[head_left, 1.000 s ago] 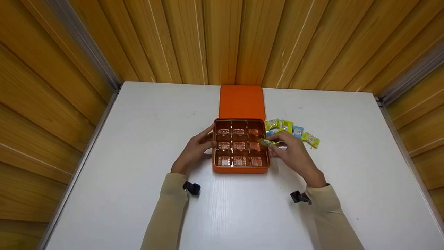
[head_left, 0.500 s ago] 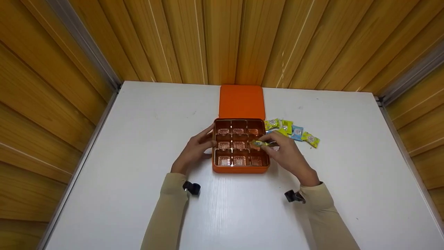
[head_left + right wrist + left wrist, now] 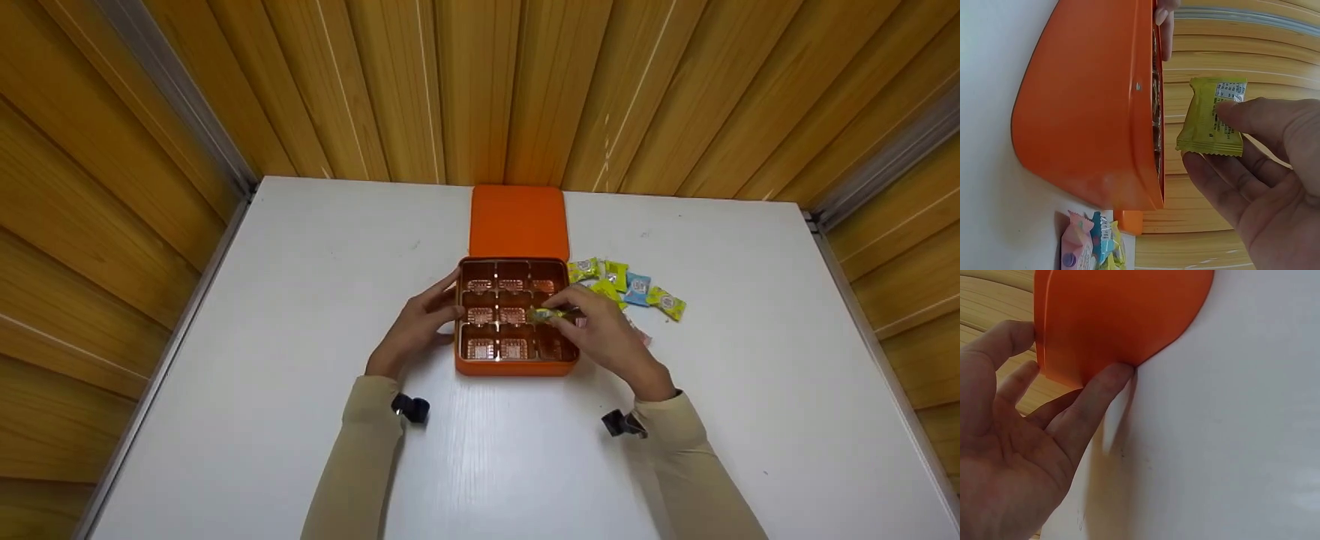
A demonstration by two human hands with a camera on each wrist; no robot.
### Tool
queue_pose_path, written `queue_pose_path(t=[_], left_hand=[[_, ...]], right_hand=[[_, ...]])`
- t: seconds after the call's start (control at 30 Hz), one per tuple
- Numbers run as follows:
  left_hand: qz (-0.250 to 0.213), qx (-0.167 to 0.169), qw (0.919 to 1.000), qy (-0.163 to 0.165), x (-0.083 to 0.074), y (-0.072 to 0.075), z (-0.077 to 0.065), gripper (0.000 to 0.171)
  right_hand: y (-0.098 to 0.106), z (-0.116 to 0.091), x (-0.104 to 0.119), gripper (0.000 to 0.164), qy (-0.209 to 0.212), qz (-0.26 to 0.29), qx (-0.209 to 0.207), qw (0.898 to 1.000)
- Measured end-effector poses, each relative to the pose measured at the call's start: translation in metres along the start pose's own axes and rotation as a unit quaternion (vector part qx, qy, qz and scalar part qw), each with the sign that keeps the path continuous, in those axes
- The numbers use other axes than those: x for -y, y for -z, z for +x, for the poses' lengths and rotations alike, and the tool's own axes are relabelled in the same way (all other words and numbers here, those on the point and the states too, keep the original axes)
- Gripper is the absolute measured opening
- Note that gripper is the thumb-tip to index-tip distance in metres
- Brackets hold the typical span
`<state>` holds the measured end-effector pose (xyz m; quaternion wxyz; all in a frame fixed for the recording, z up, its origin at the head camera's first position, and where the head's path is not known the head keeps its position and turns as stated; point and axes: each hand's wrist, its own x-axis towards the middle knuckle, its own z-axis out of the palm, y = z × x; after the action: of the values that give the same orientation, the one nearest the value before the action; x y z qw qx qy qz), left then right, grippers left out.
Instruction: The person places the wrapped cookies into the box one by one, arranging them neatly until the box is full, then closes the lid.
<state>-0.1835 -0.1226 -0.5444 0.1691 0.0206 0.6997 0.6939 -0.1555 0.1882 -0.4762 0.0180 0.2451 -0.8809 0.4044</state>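
Note:
An orange box (image 3: pixel 517 368) stands on the white table, its inside divided by a clear tray into several square compartments. My left hand (image 3: pixel 414 330) holds the box's left side, thumb at the rim and fingers along the wall; the left wrist view shows these fingers (image 3: pixel 1103 385) against the orange side. Over the right column of compartments, my right hand (image 3: pixel 600 330) pinches a yellow-green wrapped candy (image 3: pixel 1213 121) between thumb and fingers. In the right wrist view the candy is apart from the rim. The right hand hides some compartments beneath it in the head view.
Behind the box lies a flat orange lid (image 3: pixel 519 221). Several wrapped candies lie right of the box: yellow-green ones (image 3: pixel 667 302), a blue one (image 3: pixel 637 288) and a pink one (image 3: pixel 1076 247). A wood-panel wall (image 3: pixel 420 90) borders the table's far edge.
My right hand has moved left with the yellow-green candy, from the box's right rim to over the right compartments. The left hand keeps its place on the box. The head view shifted slightly.

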Motion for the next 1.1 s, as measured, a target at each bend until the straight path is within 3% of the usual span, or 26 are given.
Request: queue_pose_path(t=[0.4,1.1], left_hand=[[0.008,0.009,0.9998,-0.017,0.001,0.001,0.0,0.069],[0.013,0.014,0.9997,-0.015,0.0,0.002,0.0,0.07]], right_hand=[[-0.01,0.007,0.009,0.023,0.0,0.005,0.03,1.0],[-0.028,0.018,0.025,0.024,0.015,-0.002,0.065,0.998]])
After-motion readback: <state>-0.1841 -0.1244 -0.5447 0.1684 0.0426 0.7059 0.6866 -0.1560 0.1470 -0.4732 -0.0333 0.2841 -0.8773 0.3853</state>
